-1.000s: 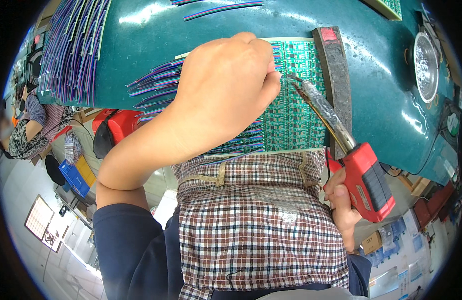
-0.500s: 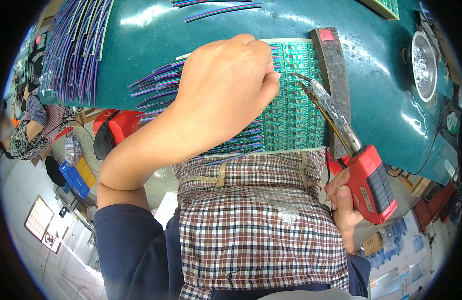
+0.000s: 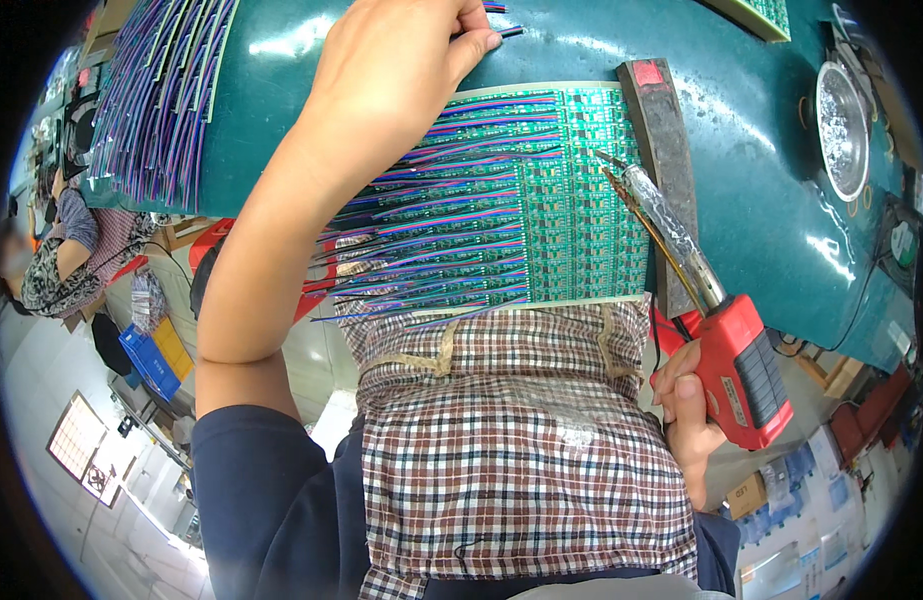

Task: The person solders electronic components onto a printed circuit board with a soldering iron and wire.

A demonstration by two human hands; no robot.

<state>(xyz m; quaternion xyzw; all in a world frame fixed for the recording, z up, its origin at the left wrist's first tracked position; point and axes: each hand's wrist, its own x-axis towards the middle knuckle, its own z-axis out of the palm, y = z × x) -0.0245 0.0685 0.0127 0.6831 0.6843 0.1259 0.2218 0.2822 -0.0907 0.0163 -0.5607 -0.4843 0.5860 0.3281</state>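
My left hand (image 3: 386, 80) reaches over the far edge of the green circuit-board panel (image 3: 591, 230). Its thumb and fingers are closed on a short multicoloured ribbon wire (image 3: 512, 31), whose end sticks out past the thumb. Rows of similar wires (image 3: 451, 220) lie across the panel and hang off its left side. Below the panel's right end, my right hand (image 3: 689, 415) grips a red soldering gun (image 3: 746, 370). The gun's thin tip (image 3: 609, 160) and a slender brass-coloured tube beside it point up-left over the boards' bare right part.
A dark bar (image 3: 666, 150) with a red patch lies along the panel's right edge. Wired panels (image 3: 166, 100) are stacked at the left on the green table (image 3: 266, 110). A metal bowl (image 3: 843, 130) stands far right. Another person (image 3: 66, 245) sits at the left.
My left hand has moved from the panel up and left to the loose wires beyond it, uncovering the wire rows. The right hand and soldering gun have hardly moved.
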